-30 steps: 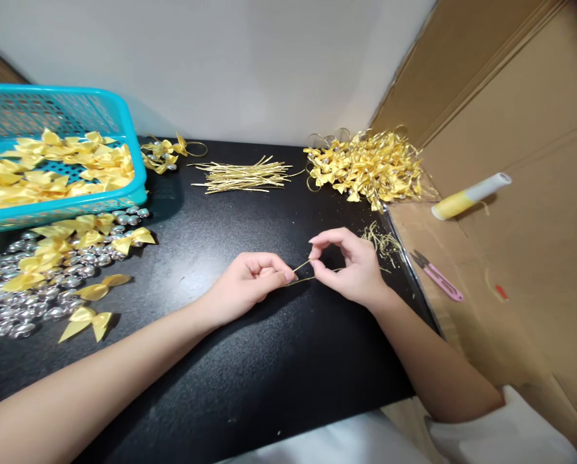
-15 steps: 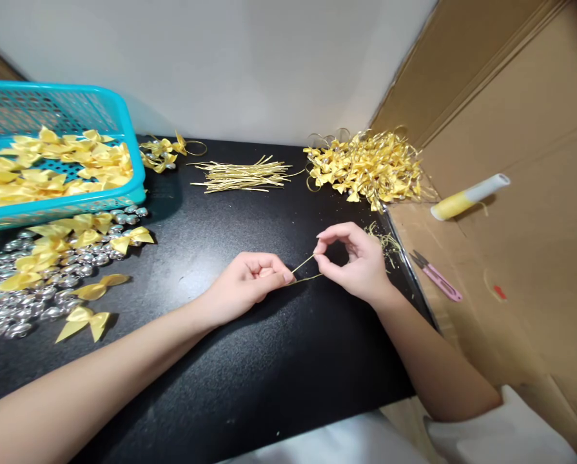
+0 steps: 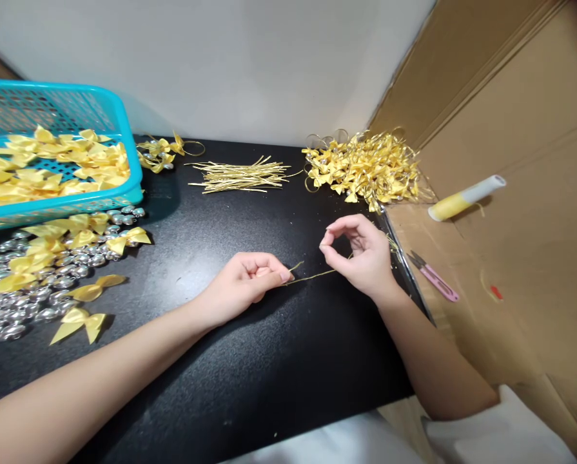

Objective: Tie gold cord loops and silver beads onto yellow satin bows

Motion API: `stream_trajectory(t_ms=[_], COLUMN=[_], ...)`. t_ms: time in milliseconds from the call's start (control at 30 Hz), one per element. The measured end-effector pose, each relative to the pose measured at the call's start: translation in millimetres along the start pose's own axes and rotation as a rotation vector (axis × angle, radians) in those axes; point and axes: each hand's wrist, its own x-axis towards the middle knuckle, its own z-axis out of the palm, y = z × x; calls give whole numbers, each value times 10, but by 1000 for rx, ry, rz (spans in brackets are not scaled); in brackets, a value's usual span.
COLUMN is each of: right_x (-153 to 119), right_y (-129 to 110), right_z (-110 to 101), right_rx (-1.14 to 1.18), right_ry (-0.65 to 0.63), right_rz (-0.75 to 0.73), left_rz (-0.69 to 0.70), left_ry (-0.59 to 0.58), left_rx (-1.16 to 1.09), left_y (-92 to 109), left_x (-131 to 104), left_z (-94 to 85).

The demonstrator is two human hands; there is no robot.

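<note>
Between thumb and forefinger, my left hand (image 3: pixel 256 278) pinches a thin gold cord (image 3: pixel 312 277) near the middle of the black table. A short end sticks up past the fingertips, while a longer strand runs right, toward and behind my right hand (image 3: pixel 358 252). The thumb and forefinger of that hand meet in a ring; whether something tiny is between the tips cannot be made out. Beyond both hands lies a bundle of cut gold cords (image 3: pixel 244 176). A heap of yellow bows with gold loops (image 3: pixel 365 166) sits at the back right.
At the left, a turquoise basket (image 3: pixel 132 151) holds yellow bows, with silver beads (image 3: pixel 41 299) and loose bows (image 3: pixel 78 322) in front. Pink-handled snips (image 3: pixel 438 282) and a thread spool (image 3: pixel 465 198) lie on cardboard at the right. A wall borders the table's back.
My right hand has moved slightly right and up, away from my left hand. The short cord end that stretched to its fingertips now stands free beside my left fingertips.
</note>
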Motion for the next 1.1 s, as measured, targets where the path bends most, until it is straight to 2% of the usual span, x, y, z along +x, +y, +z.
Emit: stream_trajectory(t_ms=[67,167,233,467,567,633,700,767,833,900,933,1100], right_x=[11,24,30,60,73,78,78,75,70,63,58,22], right_y=[-15,-39,-46,-67,-108,-143,-181,-216,-237,-238,-230,-171], right_z=[-2,22,47,1,-24,-19,-4,11,18,19,19,52], right_rx=[-8,-67,-79,-5,-28,-43,-58,-76,-97,-118,-131,-230], right_ry=[-59,-288,-389,-344,-359,-369,-374,-366,-331,-278,-250,-153], right_rz=[-10,-74,-117,-103,-103,-129,-173,-214,-233,-224,-216,-229], left_rz=[6,22,32,27,58,150,239,296,287,186,146,68], left_ry=[-5,-15,-18,-46,-121,-142,-46,42,-41,-171,-191,-33], left_rx=[-7,-23,-35,16,181,376,551,588,480,271,165,-428], left_y=[-5,-12,-15,-20,37,124,235,331,368,328,285,64], left_x=[-4,-10,-11,-19,-43,-67,-79,-61,-3,78,118,220], left_z=[-4,-7,-7,-62,-158,-223,-259,-250,-199,-126,-90,27])
